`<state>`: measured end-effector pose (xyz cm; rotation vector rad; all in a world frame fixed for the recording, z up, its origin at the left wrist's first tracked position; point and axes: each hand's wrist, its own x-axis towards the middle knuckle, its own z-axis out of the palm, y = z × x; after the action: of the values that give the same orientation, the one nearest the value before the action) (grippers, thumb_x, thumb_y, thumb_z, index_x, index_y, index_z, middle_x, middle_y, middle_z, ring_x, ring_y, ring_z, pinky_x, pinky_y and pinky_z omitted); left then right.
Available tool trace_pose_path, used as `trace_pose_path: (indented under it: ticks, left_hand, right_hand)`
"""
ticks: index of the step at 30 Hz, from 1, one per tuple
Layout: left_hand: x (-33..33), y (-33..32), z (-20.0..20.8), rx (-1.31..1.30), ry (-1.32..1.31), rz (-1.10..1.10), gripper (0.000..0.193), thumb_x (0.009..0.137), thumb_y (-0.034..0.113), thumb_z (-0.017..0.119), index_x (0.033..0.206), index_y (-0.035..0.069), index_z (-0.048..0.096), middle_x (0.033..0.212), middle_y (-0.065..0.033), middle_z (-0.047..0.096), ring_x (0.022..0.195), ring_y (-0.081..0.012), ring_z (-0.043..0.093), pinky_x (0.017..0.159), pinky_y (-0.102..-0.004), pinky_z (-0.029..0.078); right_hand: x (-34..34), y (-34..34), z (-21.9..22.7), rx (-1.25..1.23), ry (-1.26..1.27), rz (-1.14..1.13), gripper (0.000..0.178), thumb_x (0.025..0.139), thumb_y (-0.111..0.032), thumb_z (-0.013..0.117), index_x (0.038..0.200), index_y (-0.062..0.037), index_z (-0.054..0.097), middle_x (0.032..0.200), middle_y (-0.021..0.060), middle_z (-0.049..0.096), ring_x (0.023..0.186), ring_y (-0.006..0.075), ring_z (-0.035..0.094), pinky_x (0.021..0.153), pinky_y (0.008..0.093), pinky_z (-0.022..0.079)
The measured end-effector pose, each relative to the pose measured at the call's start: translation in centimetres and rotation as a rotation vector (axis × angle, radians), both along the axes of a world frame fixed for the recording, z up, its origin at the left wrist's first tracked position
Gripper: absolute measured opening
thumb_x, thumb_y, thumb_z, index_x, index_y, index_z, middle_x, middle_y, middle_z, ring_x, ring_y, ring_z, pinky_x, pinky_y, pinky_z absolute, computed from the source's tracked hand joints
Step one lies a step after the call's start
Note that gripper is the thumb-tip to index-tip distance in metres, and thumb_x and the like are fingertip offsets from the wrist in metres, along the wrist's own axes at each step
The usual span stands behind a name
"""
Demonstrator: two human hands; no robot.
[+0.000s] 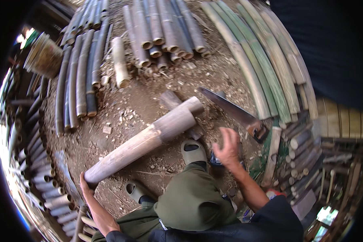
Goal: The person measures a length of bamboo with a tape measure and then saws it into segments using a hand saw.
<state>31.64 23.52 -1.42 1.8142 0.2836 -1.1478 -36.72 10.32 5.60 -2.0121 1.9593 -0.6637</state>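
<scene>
A thick, pale bamboo pole (pixel 129 151) slants across the dirt floor in front of me. Its far part rests on a short wooden block (pixel 171 100). At the pole's near left end, my left hand (pixel 84 183) grips the rim, with some fingers hidden behind it. My right hand (pixel 229 150) is raised and open, its fingers apart and nothing in them. Below that hand sits a dark object with blue parts (pixel 216 160), mostly covered, so its kind is unclear. A handsaw (pixel 234 111) with a brown handle lies beyond my right hand.
Bamboo poles lie in rows at the far left (pixel 81 76), far middle (pixel 169 32) and right, where split green lengths (pixel 254 56) run. A short bamboo piece (pixel 119 62) and a bucket (pixel 44 56) stand at the left. Cut sections (pixel 298 157) are piled right. My clogs (pixel 194 151) flank the pole's near side.
</scene>
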Motion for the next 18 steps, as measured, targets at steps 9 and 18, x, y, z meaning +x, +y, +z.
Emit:
trace_pose_path:
  ticks: [9, 18]
  left_hand:
    - [2.4, -1.0, 0.8, 0.214, 0.014, -0.025, 0.076, 0.078, 0.068, 0.061, 0.136, 0.02, 0.05, 0.131, -0.013, 0.054, 0.11, -0.0381, 0.057, 0.082, -0.0544, 0.052]
    - [1.1, -1.1, 1.7, 0.26, 0.041, -0.019, 0.064, 0.084, 0.062, 0.058, 0.131, 0.018, 0.054, 0.127, -0.0135, 0.057, 0.109, -0.0374, 0.058, 0.085, -0.0547, 0.053]
  right_hand:
    - [-24.5, 6.0, -8.7, 0.422, 0.445, -0.182, 0.08, 0.074, -0.004, 0.068, 0.146, -0.0048, 0.033, 0.142, 0.0183, 0.043, 0.136, 0.0389, 0.037, 0.111, 0.0465, 0.036]
    - [-23.1, 1.5, -4.8, 0.404, 0.169, -0.008, 0.064, 0.089, -0.01, 0.06, 0.148, -0.0029, 0.036, 0.112, 0.0186, 0.065, 0.104, 0.0339, 0.059, 0.1, 0.0418, 0.045]
